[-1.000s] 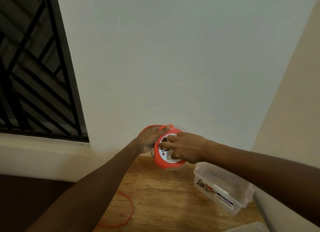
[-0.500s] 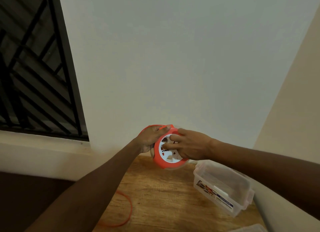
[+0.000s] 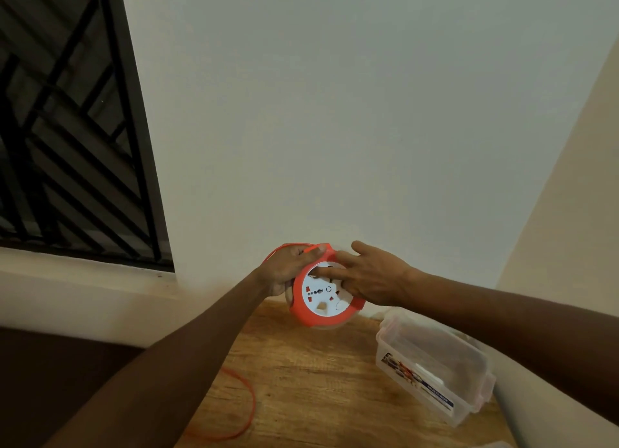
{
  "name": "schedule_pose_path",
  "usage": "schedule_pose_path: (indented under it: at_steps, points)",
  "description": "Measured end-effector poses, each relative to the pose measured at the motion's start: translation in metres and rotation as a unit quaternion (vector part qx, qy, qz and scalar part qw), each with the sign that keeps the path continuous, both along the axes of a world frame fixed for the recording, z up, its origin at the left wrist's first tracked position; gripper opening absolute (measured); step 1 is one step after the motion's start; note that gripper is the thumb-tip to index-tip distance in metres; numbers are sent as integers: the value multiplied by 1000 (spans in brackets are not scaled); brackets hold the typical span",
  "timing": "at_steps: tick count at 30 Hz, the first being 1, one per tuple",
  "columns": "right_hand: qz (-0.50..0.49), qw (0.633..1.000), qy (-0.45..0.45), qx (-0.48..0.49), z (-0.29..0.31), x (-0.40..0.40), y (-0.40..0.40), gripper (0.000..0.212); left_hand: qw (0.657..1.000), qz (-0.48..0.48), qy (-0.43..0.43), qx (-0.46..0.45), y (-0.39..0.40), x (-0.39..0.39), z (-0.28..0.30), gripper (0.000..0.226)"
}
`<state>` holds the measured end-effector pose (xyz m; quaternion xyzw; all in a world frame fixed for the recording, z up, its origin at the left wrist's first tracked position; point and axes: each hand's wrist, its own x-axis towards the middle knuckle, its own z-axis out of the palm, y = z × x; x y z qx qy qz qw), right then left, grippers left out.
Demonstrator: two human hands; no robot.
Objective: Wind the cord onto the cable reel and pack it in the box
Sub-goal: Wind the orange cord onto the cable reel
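Plain white wall (image 3: 368,112) fills most of the head view, with a dark window grille (image 3: 67,129) at the left and a wooden table (image 3: 318,380) low in the frame.

Above the table's far edge, close to the wall, the cable reel (image 3: 323,298) is held up in the air, its white socket face turned toward the camera inside an orange rim. The left hand (image 3: 288,268) grips the reel from the left side, its fingers curled round the rim and the thumb lying along the top edge. The right hand (image 3: 371,273) comes in from the right with its fingers stretched nearly straight; two of them lie across the upper part of the white face, while the others spread above the rim. It presses on the reel rather than clasping it.

An orange cord (image 3: 246,400) runs over the top of the reel by the left thumb, and a loose loop of it lies on the table below the left forearm; how the two parts join is hidden behind the arm.

To the right, a clear plastic box (image 3: 432,370) stands open on the table, well apart from the reel. What looks like a pale lid corner shows at the bottom right edge, too cropped to be sure.
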<state>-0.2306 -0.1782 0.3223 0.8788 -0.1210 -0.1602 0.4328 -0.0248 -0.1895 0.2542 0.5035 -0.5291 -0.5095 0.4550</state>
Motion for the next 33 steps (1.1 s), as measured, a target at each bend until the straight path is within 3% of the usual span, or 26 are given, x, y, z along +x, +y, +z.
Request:
schedule_pose_path:
  at_steps: [4,7,16,25,33]
  points:
    - [-24,1000,-5,-2,-5,-3,-1,51,1000,4,27,-1,1,6,2,25]
    - [-45,999,-27,-3,-18,-4,-5,54,998,18,60,-19,-2,8,5,37]
    - [-70,994,-78,40,-43,6,4,54,999,37,25,-19,-10,-5,4,39]
    - [20,993,-93,63,-27,-6,-3,52,999,31,19,-3,-5,-10,0,21]
    - [42,993,-30,103,-19,-5,0,51,1000,19,18,3,2,-6,-1,22]
